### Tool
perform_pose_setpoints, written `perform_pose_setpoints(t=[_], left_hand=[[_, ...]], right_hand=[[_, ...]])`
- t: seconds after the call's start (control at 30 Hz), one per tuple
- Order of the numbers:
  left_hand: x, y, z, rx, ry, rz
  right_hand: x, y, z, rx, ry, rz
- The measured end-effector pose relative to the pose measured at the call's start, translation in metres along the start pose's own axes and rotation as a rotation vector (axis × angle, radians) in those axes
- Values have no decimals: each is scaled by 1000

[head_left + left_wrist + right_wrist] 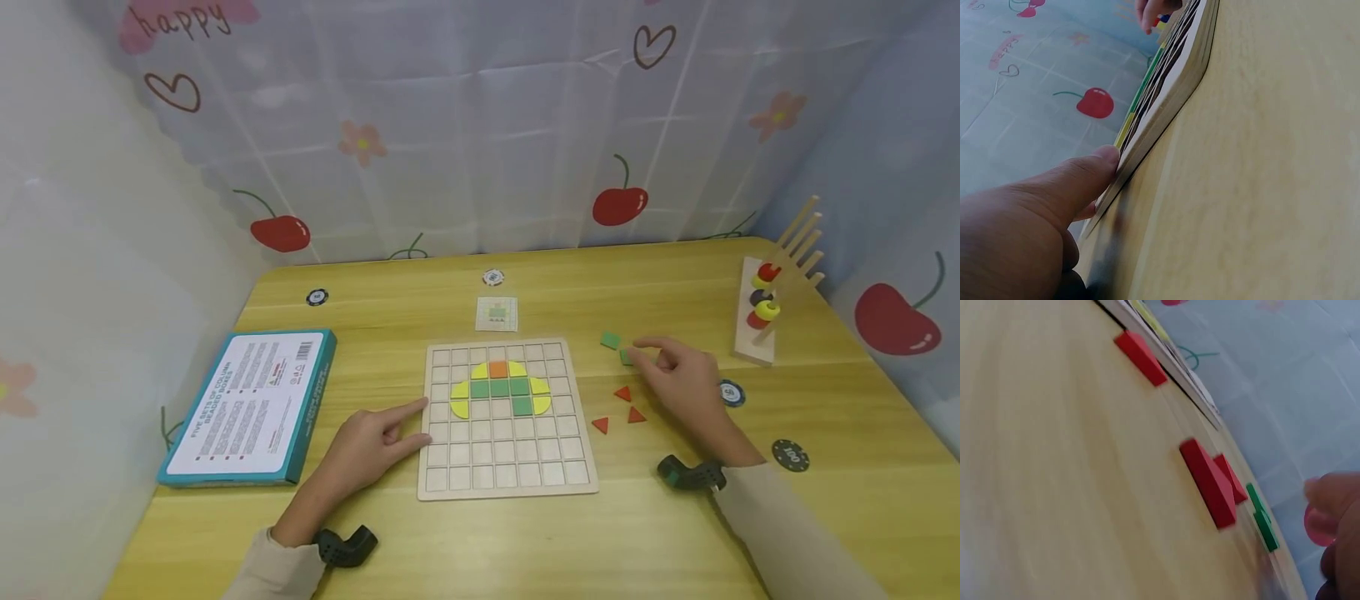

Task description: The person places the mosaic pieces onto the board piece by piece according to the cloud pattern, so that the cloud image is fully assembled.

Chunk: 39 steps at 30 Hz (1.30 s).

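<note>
A wooden grid board (457, 479) lies mid-table. On it are an orange square (498, 369), several green squares (499, 387) and several yellow rounded pieces (460, 408). My left hand (371, 446) touches the board's left edge with extended thumb and index finger; in the left wrist view its thumb (1079, 181) meets the rim. My right hand (678, 379) hovers right of the board, thumb and index finger apart, over a loose green square (626, 357). Another green square (611, 340) lies just beyond. Three red triangles (1210, 484) lie between this hand and the board.
A small pattern card (497, 314) and a white chip (492, 277) lie behind the board. At left is a blue-edged box (247, 408), with a dark chip (317, 297) beyond it. A pegged bead stand (753, 346), a blue chip (732, 392) and a black chip (791, 455) are at right.
</note>
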<state>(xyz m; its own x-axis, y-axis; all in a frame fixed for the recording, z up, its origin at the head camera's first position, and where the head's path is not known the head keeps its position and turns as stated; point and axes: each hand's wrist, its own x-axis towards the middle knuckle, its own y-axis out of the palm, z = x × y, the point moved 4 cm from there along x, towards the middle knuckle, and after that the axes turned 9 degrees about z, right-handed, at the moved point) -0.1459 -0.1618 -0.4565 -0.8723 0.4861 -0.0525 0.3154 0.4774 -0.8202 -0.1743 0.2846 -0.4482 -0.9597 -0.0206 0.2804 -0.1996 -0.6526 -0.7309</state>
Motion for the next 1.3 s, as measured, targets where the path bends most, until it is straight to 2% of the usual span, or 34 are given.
perform_pose_setpoints(t=[0.13,0.3,0.43,0.57,0.67,0.77,0.83,0.93,1.07,1.3], left_hand=[[-1,0,0,1,4,-3],[0,0,0,7,11,-5],[0,1,1,7,14,-8],[0,1,2,5,10,-6],[-1,1,2,6,7,-7],[0,1,1,6,9,-6],[0,1,0,5,14,-4],[1,0,0,7,20,-4],[1,-1,0,14,20,-8],[0,0,1,-8,7,2]], right_hand=[[-1,-3,-6,-84,74,67],[-1,2,-2,-207,88,148],[-1,5,-1,-236,74,130],[-3,7,5,-197,66,72],[-8,13,19,-150,-8,1],[-15,25,43,-124,-157,-56],[-20,34,60,-127,-265,-74],[-28,50,85,-135,-380,-66],[-32,70,111,-137,-423,6],[-29,97,138,-193,-385,143]])
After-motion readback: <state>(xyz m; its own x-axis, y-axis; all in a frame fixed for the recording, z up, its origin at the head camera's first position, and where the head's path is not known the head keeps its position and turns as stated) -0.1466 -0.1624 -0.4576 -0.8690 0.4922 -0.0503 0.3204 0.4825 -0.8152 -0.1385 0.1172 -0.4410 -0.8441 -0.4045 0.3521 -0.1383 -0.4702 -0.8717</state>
